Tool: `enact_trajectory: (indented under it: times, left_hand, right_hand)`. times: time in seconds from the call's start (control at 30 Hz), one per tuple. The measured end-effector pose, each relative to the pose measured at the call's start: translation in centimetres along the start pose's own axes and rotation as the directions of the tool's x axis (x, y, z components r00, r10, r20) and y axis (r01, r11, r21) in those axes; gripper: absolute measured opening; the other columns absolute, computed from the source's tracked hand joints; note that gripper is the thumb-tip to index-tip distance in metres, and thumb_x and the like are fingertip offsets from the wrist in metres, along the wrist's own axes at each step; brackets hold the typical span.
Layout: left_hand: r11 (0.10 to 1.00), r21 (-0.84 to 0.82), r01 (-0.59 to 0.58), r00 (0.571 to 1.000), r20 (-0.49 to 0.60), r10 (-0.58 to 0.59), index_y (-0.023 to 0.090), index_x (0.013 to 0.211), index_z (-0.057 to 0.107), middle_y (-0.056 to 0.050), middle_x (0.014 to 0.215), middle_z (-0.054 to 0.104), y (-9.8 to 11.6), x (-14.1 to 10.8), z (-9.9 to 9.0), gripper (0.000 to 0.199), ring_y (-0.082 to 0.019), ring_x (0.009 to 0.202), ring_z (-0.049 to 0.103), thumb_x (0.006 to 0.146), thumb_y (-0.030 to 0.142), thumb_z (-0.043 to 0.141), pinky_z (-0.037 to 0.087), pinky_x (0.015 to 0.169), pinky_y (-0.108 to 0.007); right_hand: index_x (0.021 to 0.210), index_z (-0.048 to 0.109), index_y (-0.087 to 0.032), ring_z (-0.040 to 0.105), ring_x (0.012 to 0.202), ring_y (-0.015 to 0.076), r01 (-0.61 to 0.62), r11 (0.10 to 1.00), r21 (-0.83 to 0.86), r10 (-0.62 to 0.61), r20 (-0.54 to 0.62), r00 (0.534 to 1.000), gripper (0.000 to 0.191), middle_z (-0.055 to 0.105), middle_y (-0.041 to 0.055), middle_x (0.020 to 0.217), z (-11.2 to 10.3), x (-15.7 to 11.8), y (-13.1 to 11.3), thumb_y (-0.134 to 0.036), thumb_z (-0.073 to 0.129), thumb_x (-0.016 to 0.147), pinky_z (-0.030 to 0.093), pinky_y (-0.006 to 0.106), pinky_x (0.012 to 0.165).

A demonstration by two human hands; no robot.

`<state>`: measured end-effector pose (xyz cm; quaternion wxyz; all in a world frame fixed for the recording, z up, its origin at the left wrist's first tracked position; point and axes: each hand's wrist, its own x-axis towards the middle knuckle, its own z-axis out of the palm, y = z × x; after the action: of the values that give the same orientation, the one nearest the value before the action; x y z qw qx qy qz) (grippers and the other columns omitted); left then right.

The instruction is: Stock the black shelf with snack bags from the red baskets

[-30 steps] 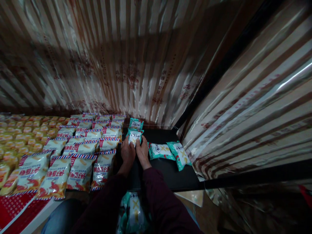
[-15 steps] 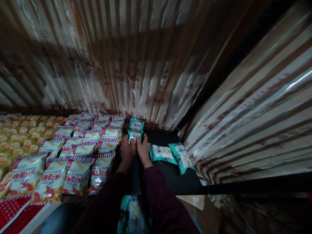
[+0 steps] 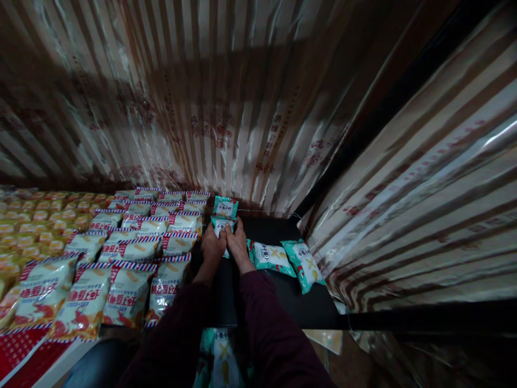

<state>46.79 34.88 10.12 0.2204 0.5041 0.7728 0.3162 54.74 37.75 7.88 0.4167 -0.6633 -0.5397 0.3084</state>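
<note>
Teal-and-white packet (image 3: 220, 224): glossy film, pillow-shaped; on matte black counter (image 3: 264, 229). Left hand (image 3: 214, 246) and right hand (image 3: 238, 242) closed around its near sides, thumbs on top. More of it covered than a second ago, suggesting a snugger hold; finger contact beneath uncertain in dim light. Matching packet (image 3: 225, 208): just behind. Two plump packets (image 3: 272, 257): to the right.

Single head-worn view, facing forward and down: maroon fabric sleeves (image 3: 269, 318) near, flat black tabletop (image 3: 269, 229) beyond, brown-striped glossy sheeting (image 3: 226, 91) far.
</note>
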Motion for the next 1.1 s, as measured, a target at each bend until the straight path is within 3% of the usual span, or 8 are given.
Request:
enact_trajectory:
  times: [0.27,0.53,0.8,1.0,1.1]
  left_hand:
    - [1.0,-0.029,0.008,0.996,-0.087,-0.01,0.007,0.131,0.048,-0.019,0.123,0.062,-0.3,-0.2,0.4,0.049,-0.027,0.118,0.056,0.088,0.03,0.047,0.044,0.097,-0.037]
    - [0.992,0.009,0.126,0.99,-0.063,-0.125,0.007,0.136,0.043,-0.021,0.117,0.065,0.7,-0.5,-0.5,0.054,-0.029,0.111,0.062,0.09,0.034,0.046,0.046,0.092,-0.038]
    - [0.99,-0.073,0.123,0.989,-0.067,-0.128,0.008,0.136,0.044,-0.02,0.122,0.063,0.6,-0.4,-0.3,0.052,-0.027,0.117,0.058,0.09,0.033,0.046,0.045,0.095,-0.037]
    - [0.996,-0.069,0.054,0.989,-0.134,-0.063,0.003,0.132,0.047,-0.022,0.129,0.058,0.4,-1.4,0.0,0.048,-0.028,0.124,0.052,0.09,0.026,0.042,0.041,0.102,-0.039]
    - [0.997,-0.067,-0.044,0.977,-0.212,0.028,0.009,0.132,0.047,-0.018,0.136,0.053,-0.2,-2.3,0.6,0.046,-0.024,0.129,0.047,0.088,0.02,0.039,0.037,0.108,-0.039]
  right_hand:
    - [0.139,0.04,-0.014,0.056,0.118,0.0237,0.023,0.999,0.033,-0.024,0.013,1.0,0.06,0.059,0.0124,0.128,0.4,0.1,-0.3,-0.04,0.049,0.086,0.041,0.035,0.101]
    - [0.137,0.044,-0.014,0.056,0.119,0.0249,0.021,0.998,0.058,-0.021,0.011,1.0,0.059,0.059,0.0138,0.128,1.2,0.4,0.0,-0.042,0.05,0.085,0.042,0.037,0.101]
    - [0.138,0.042,-0.014,0.057,0.116,0.023,0.004,1.0,0.023,-0.004,0.012,1.0,0.059,0.058,0.013,0.129,1.3,0.2,0.0,-0.042,0.047,0.086,0.041,0.035,0.101]
    - [0.137,0.043,-0.013,0.058,0.116,0.0229,0.021,1.0,0.009,-0.021,0.005,1.0,0.058,0.059,0.0129,0.129,1.2,0.2,0.0,-0.041,0.047,0.086,0.041,0.035,0.102]
    - [0.137,0.043,-0.012,0.057,0.117,0.023,0.026,1.0,0.007,-0.026,0.006,1.0,0.058,0.059,0.0139,0.129,1.1,0.1,0.0,-0.04,0.048,0.086,0.041,0.034,0.102]
